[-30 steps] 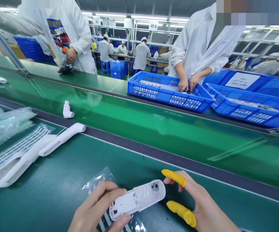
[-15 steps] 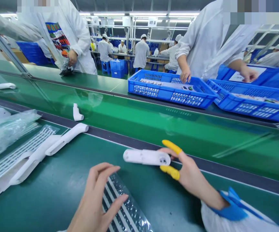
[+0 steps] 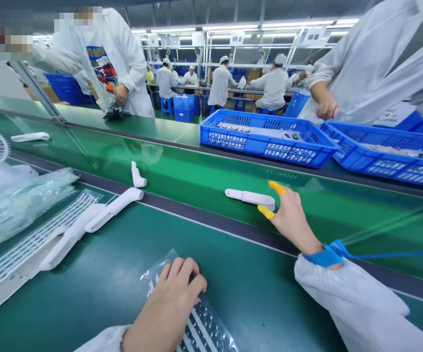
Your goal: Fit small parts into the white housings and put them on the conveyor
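Observation:
My right hand (image 3: 290, 215), with yellow finger cots and a blue wrist strap, is open over the green conveyor. Its thumb and forefinger are spread around the near end of a slim white plastic casing (image 3: 250, 196) lying on the belt. My left hand (image 3: 177, 298) rests on a clear plastic sheet with white strips (image 3: 204, 327) on the table. Its fingers are curled, the thumb close to the forefinger; whatever lies between their tips is hidden.
White plastic casings (image 3: 114, 210) lie in a row at left, beside more strips (image 3: 68, 215) and a clear plastic bag (image 3: 24, 210). A white elbow-shaped part (image 3: 137, 175) sits on the belt (image 3: 189, 178). Beyond stand blue baskets (image 3: 266, 142) and two co-workers in white coats.
My right hand has moved forward with the white casing, set it on the belt and opened. My left hand's fingers have curled down onto the strip sheet.

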`<state>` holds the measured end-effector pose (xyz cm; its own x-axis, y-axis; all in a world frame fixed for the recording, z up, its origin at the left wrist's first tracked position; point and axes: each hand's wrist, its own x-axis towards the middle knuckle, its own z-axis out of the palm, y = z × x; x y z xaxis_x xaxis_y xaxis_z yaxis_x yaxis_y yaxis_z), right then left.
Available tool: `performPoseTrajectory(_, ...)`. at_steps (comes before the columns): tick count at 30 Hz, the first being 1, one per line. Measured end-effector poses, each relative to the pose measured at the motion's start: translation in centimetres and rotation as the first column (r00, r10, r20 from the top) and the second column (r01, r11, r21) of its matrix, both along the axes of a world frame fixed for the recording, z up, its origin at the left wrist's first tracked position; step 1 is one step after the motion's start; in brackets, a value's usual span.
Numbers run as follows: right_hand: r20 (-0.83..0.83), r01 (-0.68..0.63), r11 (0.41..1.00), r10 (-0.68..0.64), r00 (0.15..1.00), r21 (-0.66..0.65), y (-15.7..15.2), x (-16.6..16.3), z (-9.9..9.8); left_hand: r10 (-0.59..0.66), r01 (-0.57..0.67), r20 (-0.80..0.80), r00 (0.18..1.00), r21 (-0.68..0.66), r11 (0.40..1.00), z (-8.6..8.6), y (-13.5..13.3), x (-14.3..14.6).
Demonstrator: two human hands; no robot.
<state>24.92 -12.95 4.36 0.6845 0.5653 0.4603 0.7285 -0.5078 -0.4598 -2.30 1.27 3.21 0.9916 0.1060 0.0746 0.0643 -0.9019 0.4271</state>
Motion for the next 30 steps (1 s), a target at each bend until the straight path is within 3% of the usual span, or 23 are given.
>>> performPoseTrajectory(6,-0.051,-0.242,0.970,0.242,0.969,0.001,-1.1,-7.8,1.1,0.063,-0.064,0.020,0.998,0.035,0.997,0.6,-0.8,0.1)
performPoseTrajectory(9,-0.297,-0.448,0.894,0.428,0.853,0.004,-1.4,-11.9,1.3,0.078,-0.074,-0.063,0.995,0.069,0.995,1.0,-1.0,0.2)
performPoseTrajectory(12,-0.467,-0.528,0.849,0.456,0.757,-0.028,-1.6,-14.7,1.3,0.108,-0.098,-0.123,0.987,0.087,0.991,1.4,-1.1,0.5)
performPoseTrajectory(16,-0.494,-0.515,0.857,0.433,0.754,-0.036,-1.8,-15.6,1.2,0.116,-0.113,-0.155,0.981,0.029,0.993,2.0,-0.9,0.6)
performPoseTrajectory(22,-0.415,-0.560,0.827,0.493,0.765,-0.050,-1.9,-15.2,2.9,0.107,-0.161,-0.205,0.973,-0.268,0.950,3.0,-0.3,0.0)
performPoseTrajectory(25,-0.309,-0.582,0.812,0.544,0.780,-0.038,-1.9,-15.8,3.0,0.068,-0.232,-0.321,0.945,-0.508,0.829,3.2,-0.2,0.1)
performPoseTrajectory(28,-0.140,-0.610,0.792,0.604,0.785,-0.004,-1.9,-16.6,2.1,0.005,-0.339,-0.414,0.910,-0.738,0.583,3.5,-0.1,0.4)
performPoseTrajectory(30,-0.071,-0.627,0.779,0.626,0.777,0.000,-1.9,-17.0,1.4,0.010,-0.381,-0.419,0.908,-0.815,0.437,3.5,-0.1,0.6)
